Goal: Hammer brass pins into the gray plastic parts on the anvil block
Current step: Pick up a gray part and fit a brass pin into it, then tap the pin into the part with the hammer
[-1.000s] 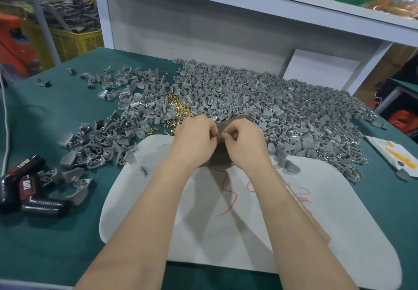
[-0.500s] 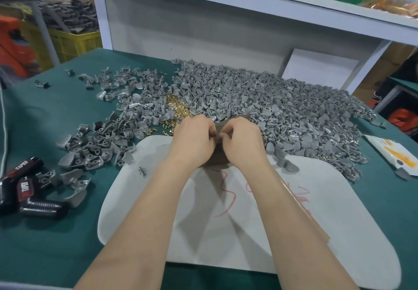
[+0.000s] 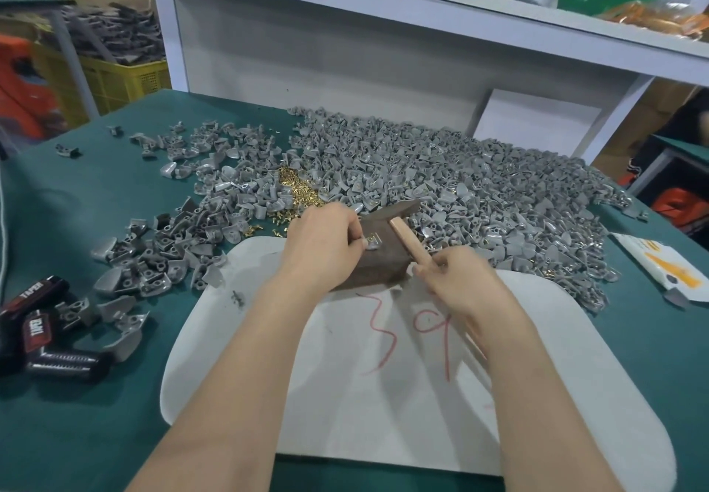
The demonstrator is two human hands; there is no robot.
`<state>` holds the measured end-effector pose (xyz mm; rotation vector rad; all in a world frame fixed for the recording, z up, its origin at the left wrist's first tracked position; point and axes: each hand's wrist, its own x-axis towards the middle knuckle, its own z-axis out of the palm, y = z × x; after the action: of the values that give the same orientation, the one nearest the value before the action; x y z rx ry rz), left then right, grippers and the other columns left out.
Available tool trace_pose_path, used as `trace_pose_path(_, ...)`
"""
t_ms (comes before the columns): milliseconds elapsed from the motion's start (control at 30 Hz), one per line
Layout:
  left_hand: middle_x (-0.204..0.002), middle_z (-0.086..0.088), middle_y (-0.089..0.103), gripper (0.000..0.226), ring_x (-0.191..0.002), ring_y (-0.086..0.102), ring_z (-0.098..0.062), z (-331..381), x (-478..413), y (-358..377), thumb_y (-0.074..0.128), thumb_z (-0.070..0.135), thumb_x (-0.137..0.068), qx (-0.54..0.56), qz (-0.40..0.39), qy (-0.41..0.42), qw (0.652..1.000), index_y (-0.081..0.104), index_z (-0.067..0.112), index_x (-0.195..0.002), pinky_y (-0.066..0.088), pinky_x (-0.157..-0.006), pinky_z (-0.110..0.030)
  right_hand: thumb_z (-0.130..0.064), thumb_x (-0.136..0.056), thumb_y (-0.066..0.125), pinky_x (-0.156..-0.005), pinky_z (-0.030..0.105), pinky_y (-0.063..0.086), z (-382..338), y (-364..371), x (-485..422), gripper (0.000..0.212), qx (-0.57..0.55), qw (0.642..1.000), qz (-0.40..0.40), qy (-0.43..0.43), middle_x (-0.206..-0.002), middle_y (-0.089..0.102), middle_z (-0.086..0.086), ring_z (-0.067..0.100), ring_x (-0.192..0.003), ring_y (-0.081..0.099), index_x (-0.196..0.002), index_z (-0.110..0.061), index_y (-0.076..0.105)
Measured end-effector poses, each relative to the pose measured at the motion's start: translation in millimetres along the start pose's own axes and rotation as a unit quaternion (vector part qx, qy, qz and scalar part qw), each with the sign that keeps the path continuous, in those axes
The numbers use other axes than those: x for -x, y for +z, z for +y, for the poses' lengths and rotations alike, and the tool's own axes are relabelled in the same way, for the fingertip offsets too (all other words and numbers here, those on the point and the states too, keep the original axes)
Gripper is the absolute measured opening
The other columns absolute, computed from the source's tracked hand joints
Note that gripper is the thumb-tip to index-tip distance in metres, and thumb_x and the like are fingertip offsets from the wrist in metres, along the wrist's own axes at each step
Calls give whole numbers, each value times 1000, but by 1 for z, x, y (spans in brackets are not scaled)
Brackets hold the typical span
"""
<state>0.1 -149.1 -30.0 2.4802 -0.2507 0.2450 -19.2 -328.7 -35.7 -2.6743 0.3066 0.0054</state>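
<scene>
A dark brown anvil block (image 3: 378, 265) stands at the far edge of the white mat (image 3: 403, 407). On its top lies a gray plastic part (image 3: 371, 243) with a brass pin showing in it; my left hand (image 3: 326, 244) pinches this part at its left side. My right hand (image 3: 458, 280) grips the wooden handle of a hammer (image 3: 406, 236), whose dark head is raised above the block's far end. Loose brass pins (image 3: 297, 188) lie in a small heap just beyond my left hand.
A big pile of gray plastic parts (image 3: 441, 180) covers the green table behind and right of the block; a smaller pile (image 3: 161, 249) lies to the left. Black tool handles (image 3: 42, 342) sit at the left edge. A white shelf unit (image 3: 345, 50) rises at the back.
Both hands were pressed together over the block. Now they have parted: my right hand has drawn back toward me with the hammer, and the block's top and the part show.
</scene>
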Motion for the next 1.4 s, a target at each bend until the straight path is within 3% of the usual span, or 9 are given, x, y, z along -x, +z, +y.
trace_pose_path(233, -92, -1, 67, 13, -96, 58, -26, -4, 0, -3, 61, 23, -89, -4, 24, -42, 999, 59, 24, -76, 48, -85, -40, -22, -92, 51, -72, 42, 54, 0, -6, 3, 11, -104, 992, 52, -43, -89, 66, 8, 25, -69, 66, -98, -13, 51)
trace_pose_path(367, -94, -3, 67, 9, -95, 58, -28, -3, 0, -2, 61, 23, -89, -4, 23, -40, 999, 64, 20, -81, 49, -84, -40, -20, -93, 53, -74, 31, 46, 1, -19, 24, 53, -48, 985, 109, -127, -111, 67, 2, 26, -89, 61, -140, -39, 38)
trace_pose_path(500, -94, -8, 68, 11, -95, 59, -32, -4, -1, -2, 62, 21, -89, -1, 26, -34, 999, 69, 14, -85, 50, -83, -42, -18, -93, 55, -69, 28, 44, -7, -19, 50, 56, -91, 957, 202, -187, -107, 69, -3, 21, -78, 59, -138, -47, 38)
trace_pose_path(667, -92, -5, 68, 15, -95, 60, -29, -3, 0, -3, 64, 18, -86, 3, 25, -45, 999, 65, 20, -72, 49, -82, -36, -26, -93, 52, -69, 29, 46, -3, -24, 56, 54, 20, 979, 96, -178, -102, 69, 1, 24, -77, 60, -135, -56, 35)
trace_pose_path(833, -87, -8, 70, 14, -90, 62, -30, -4, -1, -1, 64, 17, -87, 19, 34, -33, 999, 72, 10, -78, 52, -80, -40, -18, -93, 54, -69, 4, 44, -10, -29, 58, 62, -68, 949, 218, -217, -100, 67, -16, -11, -74, 59, -133, -60, 32)
trace_pose_path(933, -89, -5, 69, 10, -91, 61, -28, -3, -1, -2, 65, 15, -85, 19, 37, -49, 998, 69, 17, -76, 51, -81, -37, -25, -93, 53, -81, 28, 51, -8, -20, 63, 58, 27, 974, 113, -195, -102, 70, -7, 15, -87, 65, -134, -60, 31)
trace_pose_path(1100, -84, -8, 67, 10, -87, 62, -30, -4, -2, -1, 66, 16, -87, 30, 46, -44, 998, 70, 11, -79, 50, -76, -34, -15, -91, 57, -70, 14, 41, -12, -27, 57, 65, -87, 932, 251, -248, -113, 65, -17, -3, -73, 57, -131, -61, 33)
trace_pose_path(1267, -93, -5, 69, 9, -93, 61, -28, -3, -3, -2, 64, 14, -86, 19, 37, -41, 998, 71, 15, -80, 51, -82, -37, -26, -93, 51, -75, 32, 50, -9, -24, 58, 59, 54, 974, 81, -203, -106, 68, -1, 24, -87, 63, -132, -64, 29)
trace_pose_path(1400, -92, -8, 69, 11, -94, 61, -31, -4, -3, -2, 64, 20, -88, -3, 29, -43, 999, 72, 14, -85, 51, -84, -39, -22, -93, 53, -80, 31, 48, -8, -19, 41, 54, -35, 972, 126, -195, -116, 66, -5, 24, -97, 62, -137, -49, 38)
